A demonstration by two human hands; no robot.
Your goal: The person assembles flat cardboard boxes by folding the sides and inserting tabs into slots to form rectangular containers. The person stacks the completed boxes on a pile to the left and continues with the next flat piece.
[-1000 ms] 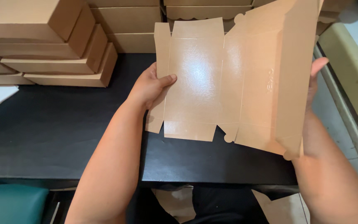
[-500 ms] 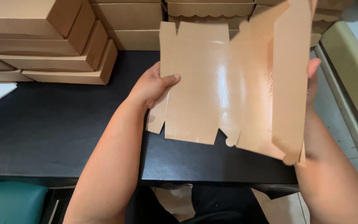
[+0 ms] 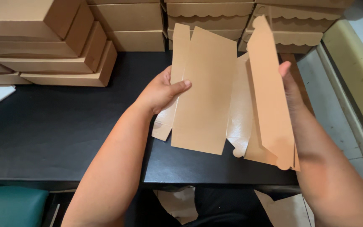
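While the left hand (image 3: 161, 90) pinches the flat cardboard blank (image 3: 204, 96) at frame centre, the right hand (image 3: 290, 86) grips its raised side panel (thumb hidden); folding squarely along the crease would likely keep it neat.

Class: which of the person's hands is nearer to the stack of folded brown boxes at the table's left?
Left. The left hand grips the cardboard sheet's left edge, closer to the stack of boxes; the right hand holds the sheet's far right flap.
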